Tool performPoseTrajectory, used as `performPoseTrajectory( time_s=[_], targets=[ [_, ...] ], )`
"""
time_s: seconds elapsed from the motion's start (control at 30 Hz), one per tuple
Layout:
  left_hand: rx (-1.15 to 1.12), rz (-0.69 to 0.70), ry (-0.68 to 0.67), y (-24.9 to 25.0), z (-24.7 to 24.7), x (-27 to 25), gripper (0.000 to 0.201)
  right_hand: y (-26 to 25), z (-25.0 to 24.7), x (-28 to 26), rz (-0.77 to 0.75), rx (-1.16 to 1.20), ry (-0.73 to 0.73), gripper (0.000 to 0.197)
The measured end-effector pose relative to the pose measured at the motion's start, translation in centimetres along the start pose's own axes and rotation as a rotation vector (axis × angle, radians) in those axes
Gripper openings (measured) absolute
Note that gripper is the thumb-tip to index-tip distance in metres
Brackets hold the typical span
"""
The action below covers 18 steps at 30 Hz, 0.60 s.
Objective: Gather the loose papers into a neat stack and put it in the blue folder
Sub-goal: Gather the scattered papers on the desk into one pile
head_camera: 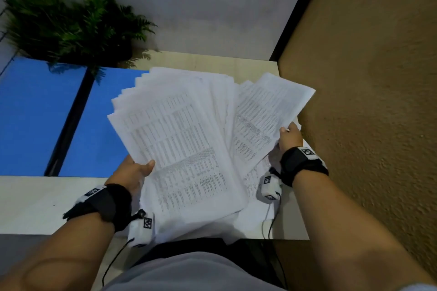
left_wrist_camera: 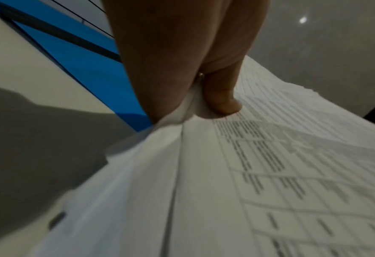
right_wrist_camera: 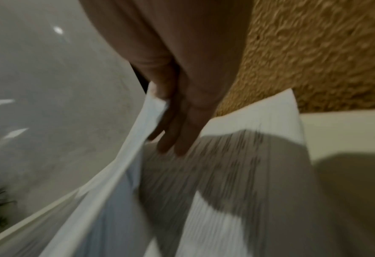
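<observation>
- The papers (head_camera: 179, 139) fan out in a loose, uneven sheaf above the middle of the pale table (head_camera: 30, 203); the sheets overlap too much to count, and their printed tables are blurred.
- A smaller bunch of printed sheets (head_camera: 267, 113) tilts off toward 2 o'clock from the main fan, overlapping its right edge.
- The left hand (head_camera: 134, 172), at 8 o'clock of the fan, pinches its left edge. Only the left wrist view shows the grip closely: the thumb (left_wrist_camera: 221, 97) presses on top while the fingers go underneath, out of sight.
- The right hand (head_camera: 289, 137) grips the near right edge of the smaller bunch. The head view shows only its thumb on top; the right wrist view adds fingers (right_wrist_camera: 177, 135) lying straight under the sheet.
- One blue folder (head_camera: 33, 120) lies open and flat at 9 o'clock, its dark spine running through its middle; the fan's left corner overlaps its right edge.
- One green fern (head_camera: 71, 26) stands at 11 o'clock, behind the folder.
- A rough tan wall (head_camera: 369, 101) borders the table at 3 o'clock.
</observation>
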<state>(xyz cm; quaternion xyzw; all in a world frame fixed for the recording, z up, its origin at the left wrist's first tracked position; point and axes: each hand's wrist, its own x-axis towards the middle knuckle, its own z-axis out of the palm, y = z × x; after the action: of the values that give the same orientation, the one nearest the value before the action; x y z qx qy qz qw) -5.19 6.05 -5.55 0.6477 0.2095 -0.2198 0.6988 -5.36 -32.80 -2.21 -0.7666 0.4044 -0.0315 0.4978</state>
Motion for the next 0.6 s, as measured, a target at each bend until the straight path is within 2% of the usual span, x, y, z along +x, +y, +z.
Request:
performPoseTrajectory(
  time_s=[0.1,0.2,0.23,0.33,0.4,0.47,0.53,0.6],
  targets=[
    [-0.054,-0.051,-0.043,0.2,-1.2,0.7,0.051,0.3,-1.4,0.2,0.019,-0.276,-0.263,0.015],
    [-0.044,-0.096,-0.087,0.3,-1.2,0.6,0.051,0.9,-1.7,-0.4,0.042,-0.541,-0.402,0.026],
    [-0.039,-0.107,-0.086,0.1,-0.8,0.6,0.052,1.0,-1.4,-0.8,0.033,-0.588,-0.399,0.028],
    [0.052,-0.110,-0.038,-1.6,0.2,1.4,0.056,1.0,-0.4,-2.6,-0.007,-0.573,-0.325,0.012],
    [0.211,-0.106,-0.027,-2.3,1.5,1.7,0.062,1.1,0.9,-3.8,0.025,-0.459,-0.298,0.018],
    [0.458,-0.089,0.027,-1.7,3.4,0.9,0.053,1.5,2.2,-5.0,0.090,-0.330,-0.238,0.034],
    [0.480,-0.087,0.038,-1.4,5.1,0.4,0.046,1.8,3.1,-6.1,0.106,-0.341,-0.181,0.039],
    [0.470,-0.090,0.042,-1.4,6.3,0.0,0.049,2.4,3.7,-6.8,0.140,-0.352,-0.211,0.040]
  ],
)
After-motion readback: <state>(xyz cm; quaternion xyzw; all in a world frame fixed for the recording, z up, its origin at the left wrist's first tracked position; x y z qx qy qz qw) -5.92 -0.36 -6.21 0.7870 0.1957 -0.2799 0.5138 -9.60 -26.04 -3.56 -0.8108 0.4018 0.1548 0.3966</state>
